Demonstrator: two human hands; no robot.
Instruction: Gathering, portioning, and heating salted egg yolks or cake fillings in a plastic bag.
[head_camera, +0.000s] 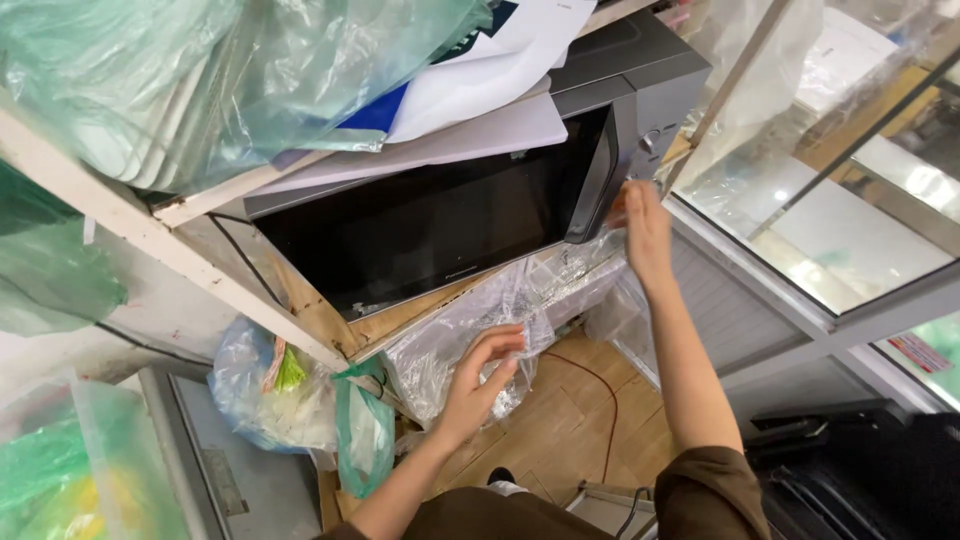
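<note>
A silver microwave (480, 210) with a dark glass door stands on a wooden shelf (400, 320). My right hand (645, 230) reaches up to the microwave's right side beside the door handle, touching it near the control panel; its fingers look blurred. My left hand (485, 375) is lower down, with fingers curled around a crinkled sheet of clear plastic (470, 335) that hangs from the shelf edge under the microwave.
Papers and a white board (470, 110) lie on the microwave. Green plastic bags (200, 80) fill the upper shelf. A bag of greens (265, 390) hangs below. A glass display case (830, 200) stands at right. Wooden floor with a red cable (600, 400) lies below.
</note>
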